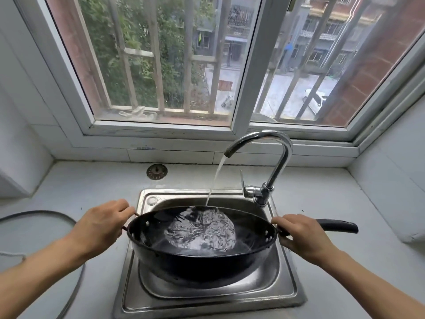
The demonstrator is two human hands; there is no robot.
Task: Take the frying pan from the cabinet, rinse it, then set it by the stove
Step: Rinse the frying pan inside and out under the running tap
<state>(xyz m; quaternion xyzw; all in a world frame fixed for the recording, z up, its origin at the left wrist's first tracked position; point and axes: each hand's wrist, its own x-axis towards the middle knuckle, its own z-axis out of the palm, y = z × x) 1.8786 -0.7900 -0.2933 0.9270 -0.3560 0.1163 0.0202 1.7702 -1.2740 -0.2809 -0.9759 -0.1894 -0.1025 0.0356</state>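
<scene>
A: So where's the frying pan [202,254]?
B: Over the sink [282,286], under the running faucet [273,171]. Left hand [101,226] fingers wrapped on its small handle, right hand [301,236] gripping the long one.

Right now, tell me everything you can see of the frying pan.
The frying pan is a round, deep, black pan that looks like dark metal, with rivets showing inside its wall. It is held roughly level over the steel sink, a pool of rippling water in its bottom. The stream from the tap falls in near its far rim. The left hand grips a thin loop handle on one side. The right hand grips the base of the long black handle, which points right.
</scene>
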